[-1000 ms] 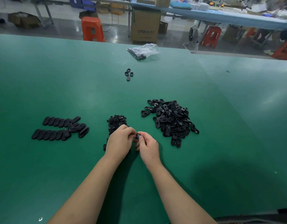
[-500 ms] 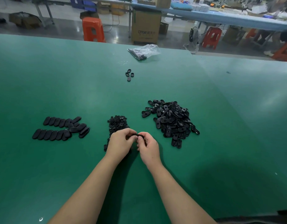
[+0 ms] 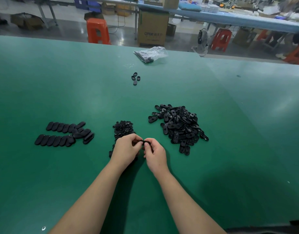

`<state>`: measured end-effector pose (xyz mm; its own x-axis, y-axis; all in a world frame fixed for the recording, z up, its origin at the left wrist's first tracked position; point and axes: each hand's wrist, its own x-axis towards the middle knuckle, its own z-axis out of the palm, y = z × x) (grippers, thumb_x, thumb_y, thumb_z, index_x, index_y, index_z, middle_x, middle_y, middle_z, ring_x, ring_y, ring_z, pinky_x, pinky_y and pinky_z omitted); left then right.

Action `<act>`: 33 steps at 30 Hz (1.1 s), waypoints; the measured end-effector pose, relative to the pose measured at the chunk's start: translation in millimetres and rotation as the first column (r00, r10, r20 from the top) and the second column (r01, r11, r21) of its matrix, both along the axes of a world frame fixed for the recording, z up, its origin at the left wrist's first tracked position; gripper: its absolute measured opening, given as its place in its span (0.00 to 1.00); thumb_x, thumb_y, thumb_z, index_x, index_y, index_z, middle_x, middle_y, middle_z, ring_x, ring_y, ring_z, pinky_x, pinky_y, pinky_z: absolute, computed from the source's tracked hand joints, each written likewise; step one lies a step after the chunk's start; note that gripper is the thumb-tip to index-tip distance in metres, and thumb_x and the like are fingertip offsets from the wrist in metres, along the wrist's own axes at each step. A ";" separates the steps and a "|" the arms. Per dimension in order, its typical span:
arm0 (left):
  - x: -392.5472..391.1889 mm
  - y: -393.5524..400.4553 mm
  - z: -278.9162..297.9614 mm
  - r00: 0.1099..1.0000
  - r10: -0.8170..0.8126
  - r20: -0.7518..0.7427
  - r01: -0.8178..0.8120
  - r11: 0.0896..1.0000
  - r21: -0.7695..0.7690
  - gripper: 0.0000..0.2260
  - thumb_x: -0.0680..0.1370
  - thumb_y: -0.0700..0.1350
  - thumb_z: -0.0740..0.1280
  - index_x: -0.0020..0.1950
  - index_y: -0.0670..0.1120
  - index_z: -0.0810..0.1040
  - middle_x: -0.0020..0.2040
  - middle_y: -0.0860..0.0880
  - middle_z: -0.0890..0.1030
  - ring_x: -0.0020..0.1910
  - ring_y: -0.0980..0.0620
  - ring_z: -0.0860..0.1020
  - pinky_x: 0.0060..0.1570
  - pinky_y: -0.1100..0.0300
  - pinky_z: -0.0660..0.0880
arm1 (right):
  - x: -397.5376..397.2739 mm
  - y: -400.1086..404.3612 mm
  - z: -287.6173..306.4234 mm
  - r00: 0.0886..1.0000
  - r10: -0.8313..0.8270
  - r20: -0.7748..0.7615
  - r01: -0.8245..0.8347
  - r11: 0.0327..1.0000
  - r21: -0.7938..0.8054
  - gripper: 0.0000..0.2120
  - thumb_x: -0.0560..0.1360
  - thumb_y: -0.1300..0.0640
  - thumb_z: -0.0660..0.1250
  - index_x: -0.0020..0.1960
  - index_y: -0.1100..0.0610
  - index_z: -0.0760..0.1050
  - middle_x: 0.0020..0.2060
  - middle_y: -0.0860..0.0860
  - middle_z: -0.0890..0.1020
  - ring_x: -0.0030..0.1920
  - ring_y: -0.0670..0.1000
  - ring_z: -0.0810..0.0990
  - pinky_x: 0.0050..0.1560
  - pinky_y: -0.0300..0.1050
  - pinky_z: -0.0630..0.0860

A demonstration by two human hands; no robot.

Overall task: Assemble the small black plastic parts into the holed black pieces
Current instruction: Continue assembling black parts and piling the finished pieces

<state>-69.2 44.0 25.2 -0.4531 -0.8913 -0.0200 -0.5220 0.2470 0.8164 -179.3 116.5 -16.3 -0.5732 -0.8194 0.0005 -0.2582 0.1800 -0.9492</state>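
A black piece (image 3: 144,142) is held just above the green worktop (image 3: 61,81), pinched between the fingertips of both hands. The left hand (image 3: 126,150) has its grip closed on the piece's left end, fingers curled; the right hand (image 3: 155,153) has its grip closed on the right end, thumb on the near side. The piece reads as a dark, flat, elongated plastic part; whether an insert is already seated in it cannot be told.

Compared with half a second earlier, the hands hold almost the same position and the piece remains between the fingertips. One second earlier, only a small black spot showed between the hands; more of the piece's length is now exposed.

Locations relative to the held piece:
- Just behind and left, partly covered by the left hand: pile of small parts (image 3: 122,130), black, fine and irregular in outline.
- Behind and right, near: heap of holed pieces (image 3: 179,125), glossy black, teardrop to oval in outline, each with an opening, lying loosely at mixed angles.
- Well to the left: finished ovals (image 3: 64,134), smooth, rounded, matte black, laid in two overlapping rows with several loose at the right end.
- Far behind: four loose pieces (image 3: 135,78), black, ring-like ovals.
- Farther behind, near the worktop's far edge: clear plastic bag (image 3: 152,54), crinkled, with dark contents.

The worktop surface is smooth, matte green with soft reflections.
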 end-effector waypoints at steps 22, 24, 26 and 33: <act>0.1 -3.7 -3.0 0.998 -0.044 -0.033 0.046 0.998 0.048 0.07 0.78 0.41 0.69 0.44 0.54 0.81 0.31 0.54 0.83 0.28 0.54 0.82 0.39 0.51 0.82 | 2.8 -0.7 3.1 0.999 -0.017 -0.031 0.018 1.000 0.023 0.07 0.82 0.58 0.63 0.51 0.48 0.76 0.39 0.47 0.82 0.39 0.49 0.80 0.48 0.58 0.80; 0.8 -3.5 -2.9 0.999 -0.046 -0.026 0.047 0.998 0.043 0.07 0.77 0.42 0.69 0.44 0.54 0.81 0.31 0.54 0.83 0.28 0.54 0.82 0.38 0.51 0.82 | 2.6 -0.6 2.6 0.999 -0.016 -0.030 0.016 1.000 0.025 0.07 0.82 0.58 0.63 0.51 0.48 0.77 0.39 0.46 0.82 0.39 0.49 0.80 0.48 0.58 0.80; 0.8 -2.8 -2.7 0.999 -0.042 -0.020 0.042 0.999 0.035 0.06 0.77 0.42 0.69 0.43 0.54 0.81 0.31 0.54 0.83 0.28 0.54 0.81 0.37 0.52 0.81 | 2.8 -0.5 2.1 0.999 -0.016 -0.031 0.017 1.000 0.026 0.06 0.82 0.58 0.63 0.51 0.49 0.77 0.39 0.46 0.82 0.40 0.49 0.80 0.48 0.58 0.80; -1.1 0.8 -2.3 1.000 -0.005 -0.016 0.006 1.000 0.022 0.06 0.76 0.41 0.70 0.42 0.52 0.80 0.32 0.53 0.83 0.28 0.54 0.81 0.35 0.55 0.80 | 2.8 -1.1 1.3 0.999 -0.033 -0.004 0.033 0.999 0.014 0.06 0.81 0.57 0.65 0.51 0.48 0.78 0.41 0.46 0.84 0.38 0.48 0.79 0.47 0.54 0.80</act>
